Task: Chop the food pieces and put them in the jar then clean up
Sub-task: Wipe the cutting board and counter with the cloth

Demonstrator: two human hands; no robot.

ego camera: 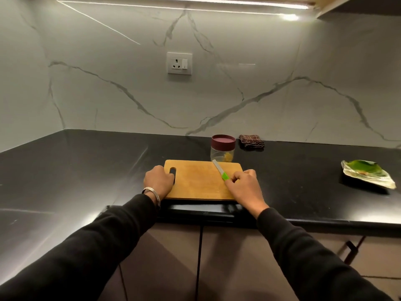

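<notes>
Hands meet at a board lying in the lower middle of the frame on a black counter, close to its front edge. The left hand curls over the board's left end, fingers beside the handle slot, gripping that edge; a bracelet circles the wrist above a black sleeve. The right hand rests on the board's right end with fingers bent around the green handle of a knife, pinching it. The knife's pale blade points up and left across the board's upper right corner, its tip reaching just in front of the jar.

The jar stands just behind the board's upper right edge, clear-walled with a maroon lid on top and something yellowish at the bottom; what it is cannot be told. No food pieces show on the board's bare wood.

Right of the jar, against the marble wall, lies a folded dark checked cloth. Far right of the frame, well apart from the board, sits a shiny plate holding a green leaf and a small brown bit. A socket is on the wall above the board, with a light strip along the top. Cabinet doors fill the bottom.
</notes>
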